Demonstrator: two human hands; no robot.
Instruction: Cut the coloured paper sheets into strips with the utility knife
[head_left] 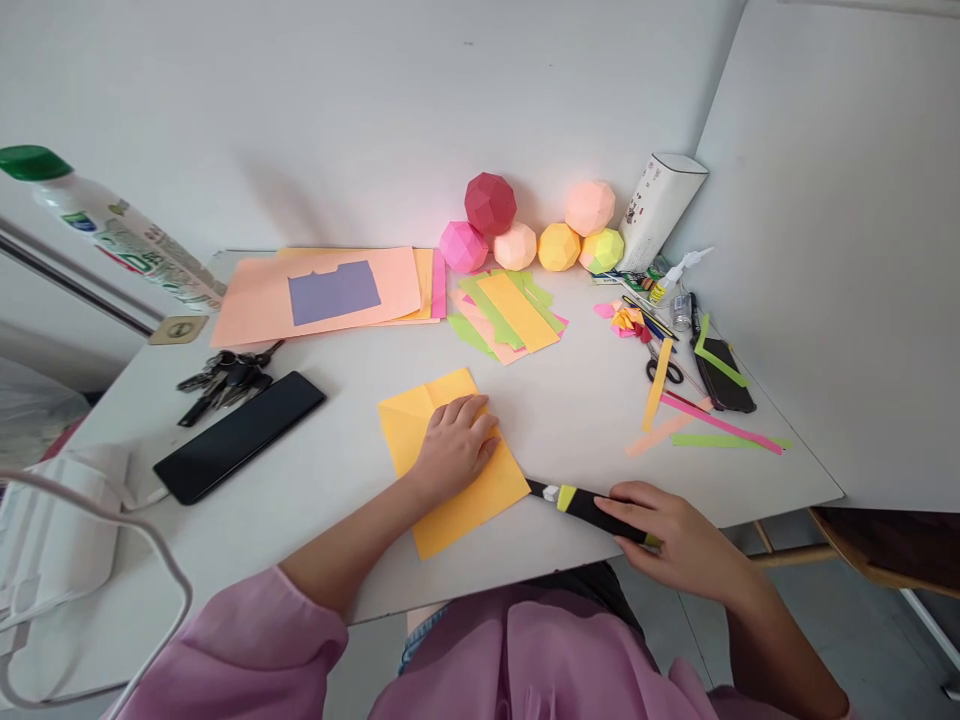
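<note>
On the white table lies a folded yellow-orange sheet of paper (450,512) with a crease near its far edge. My left hand (455,447) rests on top of it, palm down, with the fingers lying on the paper and hiding part of it. My right hand (671,535) grips a black and yellow-green utility knife (592,507) at the table's front edge. The knife's tip touches or lies just under the paper's right corner; I cannot tell which.
Several faceted paper balls (490,204) stand along the wall, behind cut paper pieces (517,312). Large coloured sheets (322,300) lie at the back left. Keys (229,380) and a phone (240,437) are on the left; scissors (673,373), glue (679,275) and paper strips (724,425) on the right.
</note>
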